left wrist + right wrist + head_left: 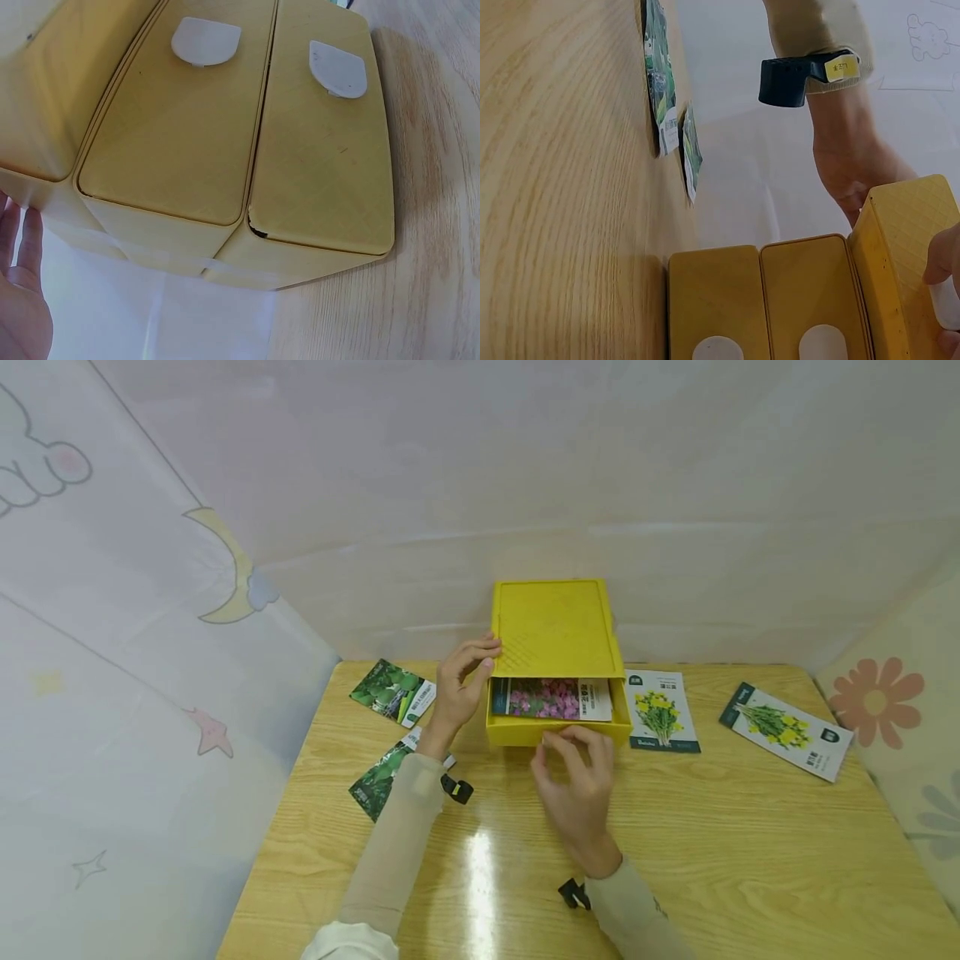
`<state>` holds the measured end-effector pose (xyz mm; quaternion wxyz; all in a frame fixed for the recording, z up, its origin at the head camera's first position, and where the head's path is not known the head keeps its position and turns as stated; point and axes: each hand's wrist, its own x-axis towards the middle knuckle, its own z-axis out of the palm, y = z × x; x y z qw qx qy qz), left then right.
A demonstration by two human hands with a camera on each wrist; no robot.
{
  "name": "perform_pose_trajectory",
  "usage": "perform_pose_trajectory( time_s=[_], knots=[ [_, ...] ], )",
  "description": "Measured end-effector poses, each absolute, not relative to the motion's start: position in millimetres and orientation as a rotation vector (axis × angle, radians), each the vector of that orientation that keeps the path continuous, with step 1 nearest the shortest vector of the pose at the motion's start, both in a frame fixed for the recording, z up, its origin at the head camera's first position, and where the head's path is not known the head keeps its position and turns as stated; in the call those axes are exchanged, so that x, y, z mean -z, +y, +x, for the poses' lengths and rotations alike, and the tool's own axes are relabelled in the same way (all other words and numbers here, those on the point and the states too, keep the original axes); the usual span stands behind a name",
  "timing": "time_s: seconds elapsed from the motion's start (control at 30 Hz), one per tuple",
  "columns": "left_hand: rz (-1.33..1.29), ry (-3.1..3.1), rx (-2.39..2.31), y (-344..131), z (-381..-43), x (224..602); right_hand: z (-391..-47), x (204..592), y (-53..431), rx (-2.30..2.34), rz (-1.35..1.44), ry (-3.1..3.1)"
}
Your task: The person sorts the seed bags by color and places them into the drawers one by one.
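A yellow drawer box [555,627] stands at the back of the table, its top drawer [517,732] pulled partway out. Inside that drawer lies a seed packet [551,700] with pink flowers; whether more lie beneath is hidden. My left hand [461,689] rests against the box's upper left side, fingers extended. At the drawer's front, my right hand [579,785] pinches the white drawer handle [946,304], seen at the edge of the right wrist view. Two lower drawers, each with a white tab [206,41], are closed in the left wrist view.
On the left lie two green seed packets [392,692], the nearer one partly behind my left forearm. Right of the box are a yellow-flowered packet [663,712] and another, angled packet [787,732]. A wall sheet [420,527] hangs directly behind the wooden table [750,860].
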<state>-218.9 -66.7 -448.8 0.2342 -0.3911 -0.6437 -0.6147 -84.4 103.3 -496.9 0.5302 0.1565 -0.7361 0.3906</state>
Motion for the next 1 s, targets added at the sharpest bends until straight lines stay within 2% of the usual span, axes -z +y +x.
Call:
perform_pose_trajectory(
  time_s=[1.0],
  knots=[
    [-1.078,-1.757,1.691,-65.8,-220.0,450.5,-103.7,493.1,105.4,-0.931,0.389,-1.792]
  ],
)
